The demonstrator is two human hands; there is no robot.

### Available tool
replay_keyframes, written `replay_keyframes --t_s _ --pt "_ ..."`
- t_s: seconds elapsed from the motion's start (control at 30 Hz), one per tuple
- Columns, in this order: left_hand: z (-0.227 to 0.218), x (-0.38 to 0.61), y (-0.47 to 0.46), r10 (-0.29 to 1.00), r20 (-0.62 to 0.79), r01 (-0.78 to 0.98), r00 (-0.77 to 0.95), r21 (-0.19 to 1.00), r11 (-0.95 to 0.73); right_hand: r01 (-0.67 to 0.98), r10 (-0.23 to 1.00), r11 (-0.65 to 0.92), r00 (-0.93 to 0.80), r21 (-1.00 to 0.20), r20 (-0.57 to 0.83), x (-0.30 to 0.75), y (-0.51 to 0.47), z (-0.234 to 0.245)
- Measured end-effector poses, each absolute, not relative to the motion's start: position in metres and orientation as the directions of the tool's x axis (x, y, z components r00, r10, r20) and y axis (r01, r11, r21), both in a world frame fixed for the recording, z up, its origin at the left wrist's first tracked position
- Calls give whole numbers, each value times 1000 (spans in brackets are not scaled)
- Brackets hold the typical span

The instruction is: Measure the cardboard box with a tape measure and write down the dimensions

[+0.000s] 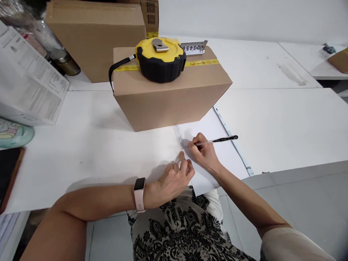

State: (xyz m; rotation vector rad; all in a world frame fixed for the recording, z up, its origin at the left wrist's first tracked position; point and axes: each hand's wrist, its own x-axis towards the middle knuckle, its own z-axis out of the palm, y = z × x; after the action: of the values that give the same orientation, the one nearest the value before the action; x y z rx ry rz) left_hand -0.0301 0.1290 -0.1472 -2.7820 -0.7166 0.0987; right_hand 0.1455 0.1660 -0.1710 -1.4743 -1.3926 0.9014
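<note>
My right hand grips a clear pen with a black cap, its tip touching a white sheet of paper at a printed column near the sheet's left edge. My left hand, a pink smartwatch on its wrist, rests with curled fingers on the sheet's near left corner, pressing it down. Just beyond the paper stands a taped cardboard box. A yellow and black tape measure lies on top of it, a short length of blade pulled out to the right.
A larger cardboard box stands behind. A printed white carton, a pale green pouch and a dark phone lie at the left. Jars sit at the back left. Another box is at the far right.
</note>
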Motion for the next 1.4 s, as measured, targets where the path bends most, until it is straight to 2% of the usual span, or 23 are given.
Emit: replay_keyframes --t_s 0.33,0.5,0.67,0.83,0.93,1.0,1.07,1.13,1.17,1.27,1.33,1.4 --pt "-150 -32 128 476 36 465 879 -285 -838 348 991 27 115 -937 71 146 166 -173" --pt "-153 -31 128 478 6 460 878 -286 -841 443 957 73 222 -894 188 155 166 -177" --pt "-157 -31 128 478 0 458 878 -284 -842 729 877 103 254 -676 408 172 166 -180" --pt "-156 -28 127 517 -66 494 853 -213 -843 887 854 -37 267 -460 446 182 164 -186" --pt "-158 -32 123 579 -58 571 813 -114 -813 905 836 -58 275 -422 476 183 166 -191" --pt "-157 -42 121 624 4 623 781 51 -780 885 830 -50 294 -462 474 183 167 -193" --pt "-151 -57 123 685 116 634 719 294 -715 841 813 -9 321 -540 485 183 168 -190" --pt "-137 -76 130 756 297 587 584 489 -646 787 782 77 333 -612 527 185 169 -181" --pt "-126 -85 137 781 401 568 479 537 -624 766 762 131 328 -629 558 187 170 -174" --pt "-86 -108 167 723 654 644 221 460 -612 750 695 291 260 -594 670 193 181 -143" --pt "-59 -116 195 658 733 715 174 365 -596 750 658 379 194 -542 728 196 198 -119" --pt "-37 -115 226 640 744 744 191 316 -589 740 644 447 124 -502 755 196 224 -96"
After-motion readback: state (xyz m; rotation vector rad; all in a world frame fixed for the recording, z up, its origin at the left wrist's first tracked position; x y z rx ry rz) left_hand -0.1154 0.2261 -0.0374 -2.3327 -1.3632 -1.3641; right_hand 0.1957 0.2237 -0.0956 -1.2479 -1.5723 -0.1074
